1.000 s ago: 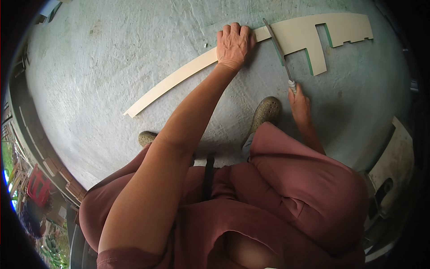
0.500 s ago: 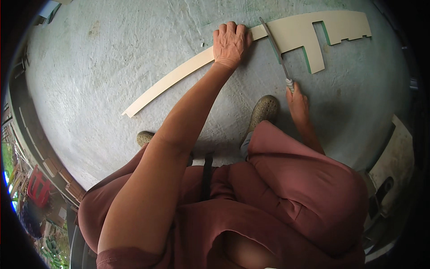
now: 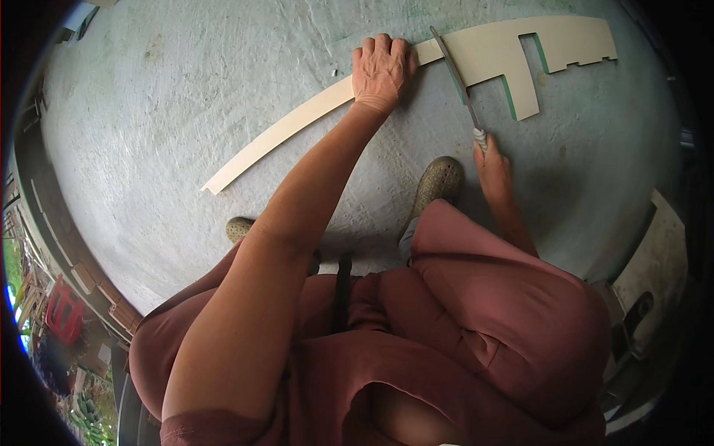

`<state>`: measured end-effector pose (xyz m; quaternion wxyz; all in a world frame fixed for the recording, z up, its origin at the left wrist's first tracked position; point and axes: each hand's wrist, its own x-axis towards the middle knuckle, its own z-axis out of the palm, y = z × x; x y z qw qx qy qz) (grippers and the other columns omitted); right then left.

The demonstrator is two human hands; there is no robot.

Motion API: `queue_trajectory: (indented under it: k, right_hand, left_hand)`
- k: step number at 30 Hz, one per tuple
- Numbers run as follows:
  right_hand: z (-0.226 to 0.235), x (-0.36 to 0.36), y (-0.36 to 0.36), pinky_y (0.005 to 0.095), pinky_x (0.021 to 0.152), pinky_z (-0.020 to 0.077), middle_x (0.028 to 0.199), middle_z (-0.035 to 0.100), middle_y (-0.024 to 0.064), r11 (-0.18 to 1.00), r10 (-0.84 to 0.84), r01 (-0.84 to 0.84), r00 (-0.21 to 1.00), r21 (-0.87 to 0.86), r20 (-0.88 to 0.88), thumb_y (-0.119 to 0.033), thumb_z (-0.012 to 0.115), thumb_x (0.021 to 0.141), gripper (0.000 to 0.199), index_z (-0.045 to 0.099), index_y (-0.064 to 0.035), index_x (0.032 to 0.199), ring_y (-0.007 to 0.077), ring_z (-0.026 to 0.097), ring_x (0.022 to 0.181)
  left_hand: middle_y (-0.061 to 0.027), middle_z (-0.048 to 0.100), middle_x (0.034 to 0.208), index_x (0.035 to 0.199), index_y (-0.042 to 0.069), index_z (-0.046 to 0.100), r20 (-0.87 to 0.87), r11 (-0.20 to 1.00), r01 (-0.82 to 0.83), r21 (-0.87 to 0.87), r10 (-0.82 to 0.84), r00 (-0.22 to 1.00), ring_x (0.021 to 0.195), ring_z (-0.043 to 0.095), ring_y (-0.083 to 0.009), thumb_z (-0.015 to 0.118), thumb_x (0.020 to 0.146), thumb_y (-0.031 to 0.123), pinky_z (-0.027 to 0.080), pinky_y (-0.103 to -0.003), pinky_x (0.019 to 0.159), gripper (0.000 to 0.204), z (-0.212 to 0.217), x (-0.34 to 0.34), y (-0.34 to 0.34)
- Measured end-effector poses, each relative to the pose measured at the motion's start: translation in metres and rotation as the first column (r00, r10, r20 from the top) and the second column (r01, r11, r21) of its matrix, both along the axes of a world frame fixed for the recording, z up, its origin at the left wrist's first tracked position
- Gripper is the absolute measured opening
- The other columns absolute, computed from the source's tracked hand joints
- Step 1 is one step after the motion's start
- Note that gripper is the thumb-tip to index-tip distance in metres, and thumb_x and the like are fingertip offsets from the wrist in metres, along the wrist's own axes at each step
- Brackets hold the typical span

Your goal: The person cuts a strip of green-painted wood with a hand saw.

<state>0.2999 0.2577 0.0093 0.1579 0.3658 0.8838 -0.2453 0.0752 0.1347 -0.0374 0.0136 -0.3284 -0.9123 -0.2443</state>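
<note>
A long cream-coloured board (image 3: 476, 56) is seen lying flat on the grey concrete floor (image 3: 186, 97), in the upper part of the view from about 10 o'clock to 2 o'clock. Its left part is a narrow curved strip that ends near 9 o'clock; its right part is wider, with notches cut out, and green edges are shown at the cuts.

The left hand (image 3: 381, 70) is laid flat on the board at about 12 o'clock. Its fingers are stretched out and slightly spread, palm down, pressing on the strip; nothing is grasped by them.

The right hand (image 3: 492, 165) is placed at about 1 o'clock, below the board. Its fingers are closed around the pale handle of a thin saw blade (image 3: 454, 70). The blade is directed from the hand up toward 11 o'clock and lies across the board, just right of the left hand, at the place where the narrow strip meets the wider part.

A shoe (image 3: 439, 182) is seen on the floor just left of the right hand, and a second shoe (image 3: 239, 229) is partly visible near 8 o'clock. The lower half of the view is filled by reddish-brown clothing (image 3: 483, 320).
</note>
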Motion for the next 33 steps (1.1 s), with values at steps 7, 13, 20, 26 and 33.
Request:
queue_trajectory:
  k: [7, 13, 20, 26, 33]
  right_hand:
    - [-0.007, -0.057, 0.005, 0.0519, 0.07, 0.0444, 0.085, 0.061, 0.0249, 0.995, 0.099, -0.099, 0.995, 0.017, -0.002, -0.028, 0.046, 0.091, 0.032, 0.048, -0.0023, 0.111, 0.045, 0.057, 0.081]
    - [-0.003, -0.003, -0.003, 0.052, 0.072, 0.0441, 0.084, 0.061, 0.0258, 0.999, -0.026, 0.025, 0.999, 0.024, 0.02, -0.03, 0.047, 0.091, 0.033, 0.048, -0.001, 0.107, 0.0449, 0.057, 0.082]
    - [-0.013, -0.057, 0.002, 0.0508, 0.07, 0.044, 0.086, 0.061, 0.0262, 0.999, 0.054, -0.054, 0.998, 0.0, -0.032, -0.029, 0.046, 0.091, 0.034, 0.048, -0.0004, 0.109, 0.0455, 0.057, 0.081]
    - [-0.005, -0.014, -0.009, 0.0513, 0.069, 0.0444, 0.087, 0.061, 0.0263, 0.999, -0.034, 0.033, 0.999, -0.026, -0.022, -0.028, 0.046, 0.091, 0.032, 0.048, -0.0023, 0.109, 0.0461, 0.057, 0.08]
    - [-0.011, -0.064, -0.005, 0.0517, 0.069, 0.0446, 0.086, 0.06, 0.0278, 0.999, 0.032, -0.034, 0.996, -0.032, -0.078, -0.027, 0.046, 0.091, 0.033, 0.047, -0.0013, 0.111, 0.0467, 0.056, 0.082]
  left_hand:
    - [-0.0081, 0.054, 0.088, 0.091, 0.012, 0.058, 0.012, 1.0, -0.008, 0.021, 0.008, 1.0, 0.086, 0.05, -0.0277, 0.058, 0.08, 0.03, 0.039, -0.04, 0.075, 0.021, -0.005, -0.002, 0.001]
    - [-0.008, 0.054, 0.088, 0.09, 0.012, 0.058, 0.013, 1.0, -0.008, -0.007, 0.008, 1.0, 0.086, 0.051, -0.0273, 0.057, 0.08, 0.03, 0.039, -0.039, 0.075, 0.02, 0.001, -0.002, 0.002]
    - [-0.0081, 0.053, 0.087, 0.091, 0.012, 0.057, 0.016, 1.0, -0.005, 0.003, 0.005, 1.0, 0.085, 0.05, -0.0271, 0.057, 0.08, 0.029, 0.039, -0.039, 0.074, 0.02, -0.003, -0.003, 0.001]
    - [-0.0083, 0.053, 0.086, 0.09, 0.012, 0.058, -0.007, 1.0, -0.001, 0.006, 0.001, 1.0, 0.085, 0.05, -0.0274, 0.057, 0.08, 0.029, 0.039, -0.039, 0.074, 0.02, -0.001, -0.001, 0.002]
    - [-0.0083, 0.054, 0.088, 0.089, 0.012, 0.058, 0.018, 1.0, -0.006, 0.006, 0.006, 1.0, 0.086, 0.051, -0.0279, 0.057, 0.08, 0.03, 0.039, -0.039, 0.075, 0.02, -0.003, -0.002, -0.001]
